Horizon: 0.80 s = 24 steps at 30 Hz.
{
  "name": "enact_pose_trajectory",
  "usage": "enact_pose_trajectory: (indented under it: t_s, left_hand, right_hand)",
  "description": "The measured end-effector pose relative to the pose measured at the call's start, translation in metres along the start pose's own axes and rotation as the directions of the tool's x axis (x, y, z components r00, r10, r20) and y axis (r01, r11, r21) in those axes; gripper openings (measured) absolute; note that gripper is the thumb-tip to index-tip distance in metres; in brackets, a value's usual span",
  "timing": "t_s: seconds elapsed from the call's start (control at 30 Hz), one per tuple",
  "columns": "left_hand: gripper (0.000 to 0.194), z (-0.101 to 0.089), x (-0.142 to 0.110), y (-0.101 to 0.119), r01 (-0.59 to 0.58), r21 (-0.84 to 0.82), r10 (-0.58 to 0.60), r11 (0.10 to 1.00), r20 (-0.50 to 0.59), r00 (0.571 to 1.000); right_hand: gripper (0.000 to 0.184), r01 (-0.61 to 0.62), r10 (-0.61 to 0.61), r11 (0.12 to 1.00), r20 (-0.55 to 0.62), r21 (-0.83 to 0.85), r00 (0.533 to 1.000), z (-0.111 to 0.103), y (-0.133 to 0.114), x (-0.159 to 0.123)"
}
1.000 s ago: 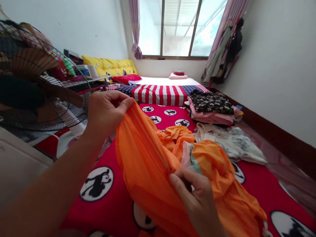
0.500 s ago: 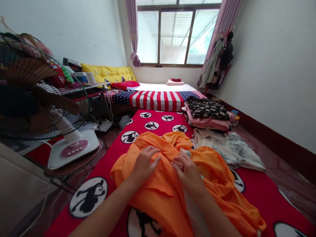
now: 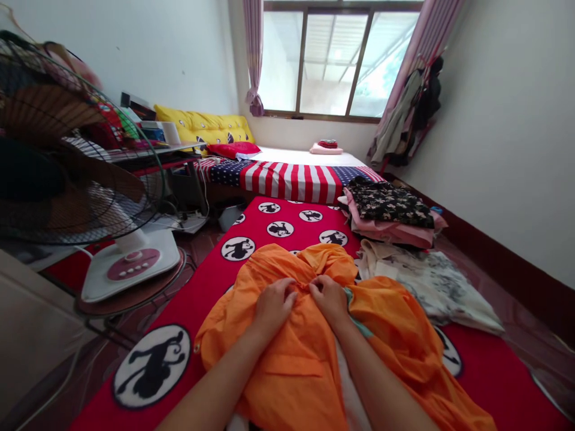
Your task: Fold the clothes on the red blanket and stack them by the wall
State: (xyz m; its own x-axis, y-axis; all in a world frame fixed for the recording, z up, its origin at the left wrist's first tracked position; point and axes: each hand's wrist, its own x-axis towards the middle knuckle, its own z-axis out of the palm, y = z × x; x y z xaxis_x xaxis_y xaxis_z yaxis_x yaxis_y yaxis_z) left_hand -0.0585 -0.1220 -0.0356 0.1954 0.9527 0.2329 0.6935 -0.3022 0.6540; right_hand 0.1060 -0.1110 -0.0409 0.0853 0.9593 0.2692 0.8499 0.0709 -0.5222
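An orange jacket (image 3: 287, 347) lies rumpled across the red patterned cover (image 3: 215, 269) in front of me. My left hand (image 3: 276, 302) is closed on the fabric near the middle of the jacket's upper part, fingers pinching its edge. Close beside it, my right hand (image 3: 329, 297) pinches the same area, fingertips bent onto the orange cloth. The small part between the fingertips is too covered to make out. A pale green patch of lining shows by the right wrist. One sleeve spreads out to the lower right.
To the right lie a folded white patterned garment (image 3: 442, 287) and a stack of folded clothes (image 3: 390, 206) topped by black floral cloth. A fan (image 3: 130, 257) stands on a stool (image 3: 130, 302) at left. Behind is a bed with a striped cover (image 3: 291, 181).
My right hand has moved left and up, closer to the left hand, and now pinches the jacket's edge. The left hand has closed more on the cloth. The view has shifted slightly.
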Motion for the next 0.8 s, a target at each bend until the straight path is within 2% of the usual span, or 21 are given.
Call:
enact_pose_trajectory:
  t_s: [0.13,0.27,0.4,0.5,0.63,0.73,0.8]
  left_hand:
    - [0.015,0.009,0.017,0.005,-0.032,0.014,0.032,0.999,-0.037,0.999]
    - [0.011,0.02,0.019,0.003,-0.039,0.007,0.039,0.999,-0.068,0.997]
    - [0.014,0.023,0.017,-0.009,-0.008,-0.155,-0.011,0.988,-0.12,0.993]
    - [0.013,0.021,0.017,-0.017,0.067,-0.227,-0.103,0.972,-0.148,0.984]
    - [0.013,0.018,0.018,-0.025,0.16,-0.311,-0.233,0.937,-0.213,0.949]
    - [0.013,0.019,0.019,-0.029,0.138,-0.402,-0.244,0.905,-0.225,0.943]
    - [0.013,0.02,0.019,-0.029,0.073,-0.446,-0.187,0.892,-0.217,0.958]
  right_hand:
    - [0.016,0.066,-0.058,0.993,-0.085,0.095,0.995,0.003,0.002,-0.008]
    - [0.014,0.12,-0.112,0.99,-0.098,0.077,0.989,0.005,0.004,-0.009]
    - [0.015,0.079,-0.065,0.992,-0.137,0.103,0.988,0.009,0.008,-0.008]
    - [0.016,0.025,0.007,0.984,-0.181,0.176,0.983,0.011,0.012,-0.007]
    - [0.017,-0.06,0.135,0.95,-0.231,0.306,0.964,0.015,0.018,-0.005]
    - [0.017,-0.065,0.178,0.933,-0.297,0.354,0.938,0.016,0.019,-0.004]
    - [0.012,-0.009,0.134,0.948,-0.372,0.319,0.919,0.012,0.015,-0.006]
